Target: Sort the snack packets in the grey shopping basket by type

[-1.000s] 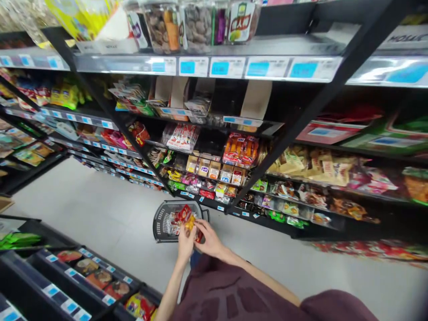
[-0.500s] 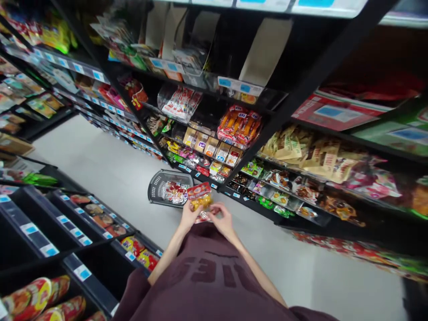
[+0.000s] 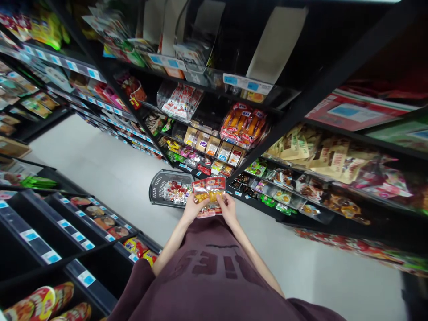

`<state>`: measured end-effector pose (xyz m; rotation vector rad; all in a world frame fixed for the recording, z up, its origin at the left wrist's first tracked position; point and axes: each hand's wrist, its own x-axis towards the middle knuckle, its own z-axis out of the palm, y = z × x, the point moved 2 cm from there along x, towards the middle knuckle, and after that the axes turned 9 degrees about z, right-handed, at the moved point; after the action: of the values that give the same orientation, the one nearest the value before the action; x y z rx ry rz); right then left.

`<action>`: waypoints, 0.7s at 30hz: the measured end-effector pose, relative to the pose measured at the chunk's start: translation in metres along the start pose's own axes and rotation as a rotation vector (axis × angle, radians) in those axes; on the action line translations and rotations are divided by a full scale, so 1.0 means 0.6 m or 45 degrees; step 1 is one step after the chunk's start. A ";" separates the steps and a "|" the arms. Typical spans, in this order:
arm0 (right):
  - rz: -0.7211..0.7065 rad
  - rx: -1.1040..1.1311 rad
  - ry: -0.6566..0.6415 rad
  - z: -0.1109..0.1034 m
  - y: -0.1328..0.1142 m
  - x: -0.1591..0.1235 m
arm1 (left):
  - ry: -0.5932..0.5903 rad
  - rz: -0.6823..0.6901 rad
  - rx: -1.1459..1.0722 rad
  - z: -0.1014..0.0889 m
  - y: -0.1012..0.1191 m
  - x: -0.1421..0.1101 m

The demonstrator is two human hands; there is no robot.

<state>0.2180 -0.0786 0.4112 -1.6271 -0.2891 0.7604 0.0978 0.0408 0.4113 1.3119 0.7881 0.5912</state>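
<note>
Packets held — left grip, right grip

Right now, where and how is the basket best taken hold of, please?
I would grip the basket at its left end, on the rim, from above. The top is open and nothing covers that end, while the packets and left hand partly hide its right end.

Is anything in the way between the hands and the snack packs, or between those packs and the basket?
Nothing visible: the left hand and right hand hold the snack packs directly, and no object shows between them and the basket.
</note>
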 end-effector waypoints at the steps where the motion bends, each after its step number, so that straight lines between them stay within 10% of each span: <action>1: 0.007 0.012 0.009 0.005 0.000 0.003 | 0.011 -0.009 -0.040 -0.006 0.002 0.004; 10: -0.037 0.201 0.151 0.027 0.009 0.035 | 0.092 -0.250 -0.406 -0.063 0.016 0.036; 21: 0.026 0.112 -0.265 0.099 0.001 0.016 | -0.086 -0.226 -0.313 -0.074 0.000 0.045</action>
<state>0.1880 -0.0267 0.4057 -1.4725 -0.3827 0.9471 0.0794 0.0892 0.4037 1.0201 0.7427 0.4824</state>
